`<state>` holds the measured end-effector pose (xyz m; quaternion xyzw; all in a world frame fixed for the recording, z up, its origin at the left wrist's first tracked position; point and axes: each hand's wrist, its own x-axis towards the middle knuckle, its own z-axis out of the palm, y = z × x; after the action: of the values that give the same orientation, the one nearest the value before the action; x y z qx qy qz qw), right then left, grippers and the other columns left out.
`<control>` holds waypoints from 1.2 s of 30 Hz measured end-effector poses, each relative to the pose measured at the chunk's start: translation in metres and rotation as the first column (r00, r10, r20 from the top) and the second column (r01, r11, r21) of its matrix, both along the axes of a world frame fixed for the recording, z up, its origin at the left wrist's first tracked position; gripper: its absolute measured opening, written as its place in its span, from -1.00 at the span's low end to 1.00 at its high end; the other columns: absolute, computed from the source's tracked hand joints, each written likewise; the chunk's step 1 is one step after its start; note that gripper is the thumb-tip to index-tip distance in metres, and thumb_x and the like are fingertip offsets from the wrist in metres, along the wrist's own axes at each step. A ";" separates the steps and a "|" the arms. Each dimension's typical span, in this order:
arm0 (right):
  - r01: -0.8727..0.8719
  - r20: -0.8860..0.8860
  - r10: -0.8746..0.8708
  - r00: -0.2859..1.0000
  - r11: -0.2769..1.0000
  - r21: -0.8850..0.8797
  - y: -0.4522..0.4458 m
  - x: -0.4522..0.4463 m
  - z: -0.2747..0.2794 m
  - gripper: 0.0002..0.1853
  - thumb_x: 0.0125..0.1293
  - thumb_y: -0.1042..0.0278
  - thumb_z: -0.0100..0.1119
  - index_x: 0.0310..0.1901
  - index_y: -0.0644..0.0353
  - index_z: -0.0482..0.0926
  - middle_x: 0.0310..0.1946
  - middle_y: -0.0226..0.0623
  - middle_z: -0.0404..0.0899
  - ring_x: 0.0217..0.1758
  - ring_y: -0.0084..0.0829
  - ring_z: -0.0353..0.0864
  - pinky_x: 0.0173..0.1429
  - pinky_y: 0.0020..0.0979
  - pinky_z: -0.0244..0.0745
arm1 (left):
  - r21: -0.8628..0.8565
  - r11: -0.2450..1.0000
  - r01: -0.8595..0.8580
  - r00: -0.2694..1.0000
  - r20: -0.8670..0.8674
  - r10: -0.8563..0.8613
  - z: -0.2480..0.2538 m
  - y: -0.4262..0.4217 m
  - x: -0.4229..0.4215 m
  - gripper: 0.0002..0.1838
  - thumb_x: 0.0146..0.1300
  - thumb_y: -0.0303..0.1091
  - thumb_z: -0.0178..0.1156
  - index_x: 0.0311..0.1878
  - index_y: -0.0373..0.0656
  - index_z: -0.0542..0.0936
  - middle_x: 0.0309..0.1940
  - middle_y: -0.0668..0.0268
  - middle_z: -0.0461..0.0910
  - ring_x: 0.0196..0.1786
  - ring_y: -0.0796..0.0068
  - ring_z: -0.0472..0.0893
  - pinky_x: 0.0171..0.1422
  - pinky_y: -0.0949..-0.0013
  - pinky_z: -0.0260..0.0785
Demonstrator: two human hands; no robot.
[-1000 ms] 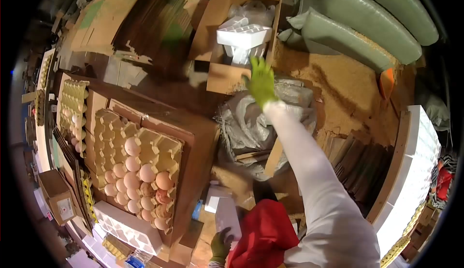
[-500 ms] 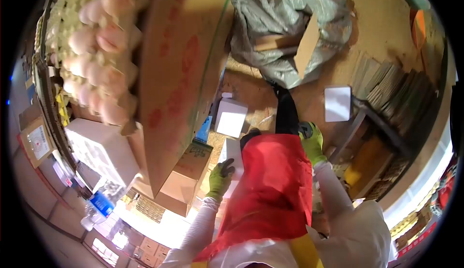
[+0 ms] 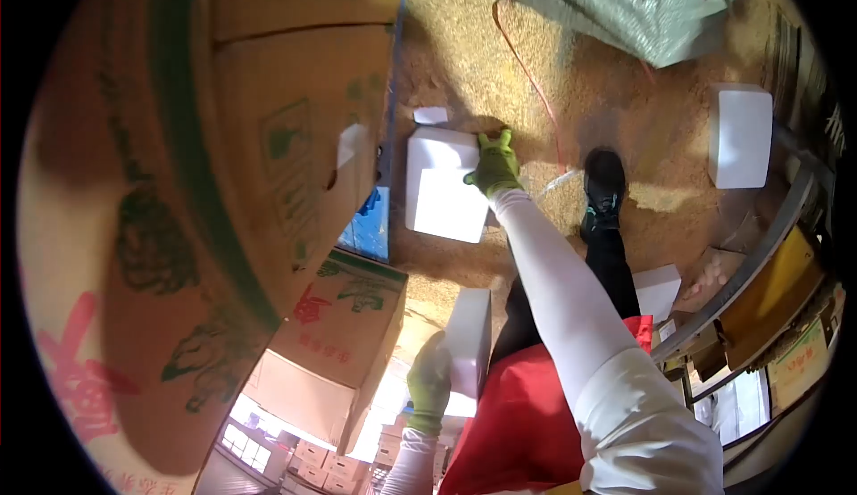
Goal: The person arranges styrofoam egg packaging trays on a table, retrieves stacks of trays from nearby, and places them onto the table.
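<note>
My right hand [image 3: 496,166], in a yellow-green glove, reaches down to a white box [image 3: 444,187] on the floor. Its thumb lies on the box's top and its fingers grip the right edge near the far corner. Lower down, my left hand [image 3: 430,383], gloved alike and slightly blurred, grips the left side of a second white box [image 3: 469,343], close to my red apron [image 3: 513,406]. The fingertips of my left hand are partly hidden.
Large printed cardboard cartons [image 3: 178,227] rise close on my left, with a smaller carton [image 3: 335,334] below. A grey woven sack [image 3: 625,4] lies ahead. Another white box [image 3: 741,135] stands at right, beside a metal frame [image 3: 759,263]. A thin red cord [image 3: 531,75] crosses the floor.
My right hand has moved from beside my right leg across to the white box on the floor. My left hand stays with the nearer white box. The view has shifted closer to the floor.
</note>
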<state>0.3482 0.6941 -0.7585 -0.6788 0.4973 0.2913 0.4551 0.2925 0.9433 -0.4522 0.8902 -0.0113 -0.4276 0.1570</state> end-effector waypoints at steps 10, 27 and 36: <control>-0.014 0.575 0.487 0.658 0.771 -0.637 -0.088 -0.161 0.226 -0.30 0.02 0.37 0.47 0.30 -0.19 0.60 0.32 -0.08 0.46 0.30 0.06 0.44 0.34 -0.01 0.46 | 0.152 0.946 0.286 0.950 0.088 -0.301 0.058 -0.103 0.044 -0.04 0.06 -0.18 0.56 0.55 -0.10 0.34 -0.40 0.33 0.63 -0.43 0.38 0.64 -0.30 0.35 0.51; 0.308 0.229 -0.206 0.951 0.672 -0.674 -0.278 -0.458 0.112 0.27 -0.19 -0.07 0.71 0.51 0.32 0.17 0.38 0.06 0.36 0.46 0.10 0.32 0.48 -0.05 0.31 | -0.332 0.560 0.759 0.583 -0.038 -0.812 0.045 -0.223 -0.015 -0.60 0.01 0.00 0.51 -0.10 0.08 0.75 -0.39 0.30 0.56 -0.39 0.22 0.61 -0.30 0.15 0.46; -0.161 -0.242 -0.092 0.966 0.517 -0.841 -0.307 -0.441 0.073 0.10 -0.21 -0.17 0.61 0.39 0.21 0.40 0.19 -0.08 0.54 0.34 -0.07 0.44 0.55 0.19 0.06 | -0.163 0.683 0.712 0.675 -0.109 -0.730 0.009 -0.202 0.001 -0.65 0.01 -0.20 0.58 -0.17 -0.14 0.75 -0.45 0.20 0.63 -0.41 0.17 0.63 -0.31 0.20 0.45</control>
<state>-0.0932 0.3874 -0.6855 -0.7805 0.6165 0.1034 -0.0112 0.2936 0.7416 -0.4433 0.7649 -0.3716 -0.5257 0.0233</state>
